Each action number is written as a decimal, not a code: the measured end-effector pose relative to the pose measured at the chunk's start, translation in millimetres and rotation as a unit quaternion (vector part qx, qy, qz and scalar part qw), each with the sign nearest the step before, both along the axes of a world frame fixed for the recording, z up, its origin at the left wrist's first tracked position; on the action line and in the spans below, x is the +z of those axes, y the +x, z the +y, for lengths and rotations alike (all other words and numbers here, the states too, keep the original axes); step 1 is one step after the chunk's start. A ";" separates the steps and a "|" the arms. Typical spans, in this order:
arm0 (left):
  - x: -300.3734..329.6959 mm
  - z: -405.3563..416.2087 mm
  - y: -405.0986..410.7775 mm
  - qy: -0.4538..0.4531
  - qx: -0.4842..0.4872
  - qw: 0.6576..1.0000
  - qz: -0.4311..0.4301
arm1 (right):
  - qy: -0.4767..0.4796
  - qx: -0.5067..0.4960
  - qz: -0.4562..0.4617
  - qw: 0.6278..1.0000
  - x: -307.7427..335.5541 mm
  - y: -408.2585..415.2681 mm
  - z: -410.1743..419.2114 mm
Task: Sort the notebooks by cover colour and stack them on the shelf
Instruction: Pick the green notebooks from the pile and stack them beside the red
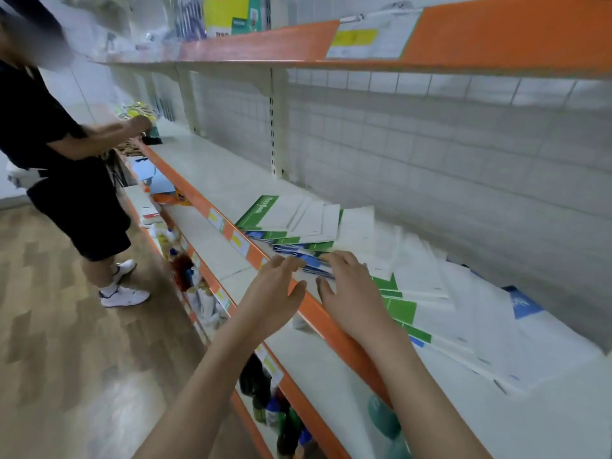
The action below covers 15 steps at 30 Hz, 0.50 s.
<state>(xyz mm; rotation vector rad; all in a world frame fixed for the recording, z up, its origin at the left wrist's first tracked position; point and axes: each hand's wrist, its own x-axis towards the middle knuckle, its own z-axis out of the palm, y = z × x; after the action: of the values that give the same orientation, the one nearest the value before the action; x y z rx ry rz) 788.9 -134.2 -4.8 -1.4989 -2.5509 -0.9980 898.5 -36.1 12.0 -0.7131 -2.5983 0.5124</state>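
Note:
Several notebooks lie fanned out along the white shelf (212, 170) with the orange front edge. They have white covers with green or blue corners. A green-cornered notebook (265, 212) tops the left end of the fan, blue-cornered ones (309, 260) lie beneath it, and another blue-cornered notebook (525, 303) lies far right. My left hand (275, 293) hovers at the shelf's orange edge, fingers spread, tips near the blue notebooks. My right hand (351, 289) rests palm down on the fan, fingers apart, covering part of the green-cornered ones (400, 309).
Another person in dark clothes and white shoes (122, 286) stands at the left, reaching onto the same shelf. An upper orange-edged shelf (265, 44) hangs overhead. Lower shelves hold bottles (278, 412) and packets. A wooden floor (66, 326) lies to the left.

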 end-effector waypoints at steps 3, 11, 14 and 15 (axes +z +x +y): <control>0.2 18.5 -13.7 0.013 -0.022 1.000 0.003 | 0.006 -0.021 0.005 1.000 -1.7 -7.9 14.9; -0.1 72.3 -68.9 0.021 -0.106 0.994 -0.023 | 0.011 -0.100 0.002 0.995 -2.6 -47.9 45.7; 2.7 92.1 -101.7 0.011 -0.139 0.990 -0.013 | 0.021 -0.142 0.011 0.990 -0.2 -73.6 57.0; 4.2 99.0 -113.9 0.010 -0.148 0.989 -0.002 | 0.020 -0.154 0.015 0.988 0.5 -83.4 60.6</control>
<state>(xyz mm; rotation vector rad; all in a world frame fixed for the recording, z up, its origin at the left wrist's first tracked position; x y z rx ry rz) 675.0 -35.2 -0.6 -1.9106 -2.3583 -1.0502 815.1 24.5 12.5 -1.0601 -2.4005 0.3697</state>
